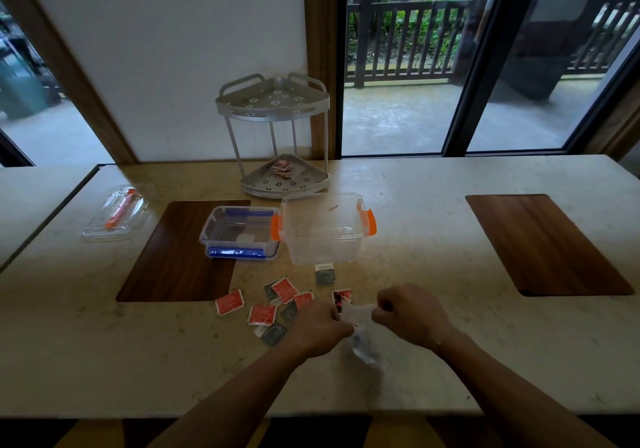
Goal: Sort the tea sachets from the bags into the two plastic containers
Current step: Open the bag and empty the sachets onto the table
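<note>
My left hand (pixel 320 326) and my right hand (pixel 408 316) both grip a clear plastic bag (pixel 362 338) just above the table, one on each side of its top. Several red sachets (pixel 228 302) and dark grey sachets (pixel 275 333) lie loose on the table to the left of my hands. One dark sachet (pixel 325 273) lies in front of the containers. Farther back stand a low clear container with blue clips (pixel 239 234) and a taller clear container with orange clips (pixel 323 229), both without lids.
A metal two-tier corner rack (pixel 277 142) stands behind the containers, with a few sachets on its lower shelf. A clear lid with an orange part (pixel 117 213) lies at the left. Dark wooden insets (pixel 180 253) (pixel 547 243) sit in the marble table.
</note>
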`<move>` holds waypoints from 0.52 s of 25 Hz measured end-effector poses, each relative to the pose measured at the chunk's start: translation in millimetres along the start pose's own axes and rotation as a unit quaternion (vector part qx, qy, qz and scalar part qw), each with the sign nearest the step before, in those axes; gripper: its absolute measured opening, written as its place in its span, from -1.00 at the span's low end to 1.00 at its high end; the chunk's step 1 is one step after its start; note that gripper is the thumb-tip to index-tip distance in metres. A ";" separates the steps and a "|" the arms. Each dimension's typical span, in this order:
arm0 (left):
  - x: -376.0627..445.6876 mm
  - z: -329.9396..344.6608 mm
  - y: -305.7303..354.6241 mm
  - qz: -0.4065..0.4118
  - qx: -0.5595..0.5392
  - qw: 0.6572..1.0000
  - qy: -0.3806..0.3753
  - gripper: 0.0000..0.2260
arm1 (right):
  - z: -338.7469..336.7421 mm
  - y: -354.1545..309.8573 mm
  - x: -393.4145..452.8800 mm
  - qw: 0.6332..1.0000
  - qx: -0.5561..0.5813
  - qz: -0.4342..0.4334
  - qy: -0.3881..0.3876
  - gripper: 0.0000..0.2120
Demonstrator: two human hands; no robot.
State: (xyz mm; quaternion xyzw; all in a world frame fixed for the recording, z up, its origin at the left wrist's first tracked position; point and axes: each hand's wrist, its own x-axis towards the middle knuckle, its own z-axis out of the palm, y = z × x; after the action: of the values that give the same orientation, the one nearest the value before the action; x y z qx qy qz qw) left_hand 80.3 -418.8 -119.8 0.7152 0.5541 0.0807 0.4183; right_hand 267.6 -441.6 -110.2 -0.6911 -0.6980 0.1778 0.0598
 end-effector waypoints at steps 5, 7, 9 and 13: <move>0.1 -19.5 -8.0 -0.016 0.051 0.998 0.020 -0.78 | -20.9 18.2 -7.5 0.997 -0.080 0.023 0.009 -0.75; 0.7 -21.7 -3.9 -0.013 0.072 0.997 0.016 -0.80 | -23.7 16.2 -8.0 0.995 -0.100 0.018 0.003 -0.76; 1.8 -22.1 -1.1 -0.025 0.068 0.997 0.009 -0.83 | -23.8 16.0 -6.7 0.994 -0.107 0.018 0.007 -0.77; 5.3 -23.0 2.4 -0.056 -0.006 0.998 0.000 -0.74 | -22.5 21.5 -5.2 0.993 -0.118 0.025 0.015 -0.77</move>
State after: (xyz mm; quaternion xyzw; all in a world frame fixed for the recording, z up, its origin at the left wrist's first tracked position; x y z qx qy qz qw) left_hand 70.6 -402.6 -105.4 0.6805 0.5928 0.0612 0.4264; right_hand 295.6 -443.5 -95.5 -0.7132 -0.6956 0.0850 -0.0159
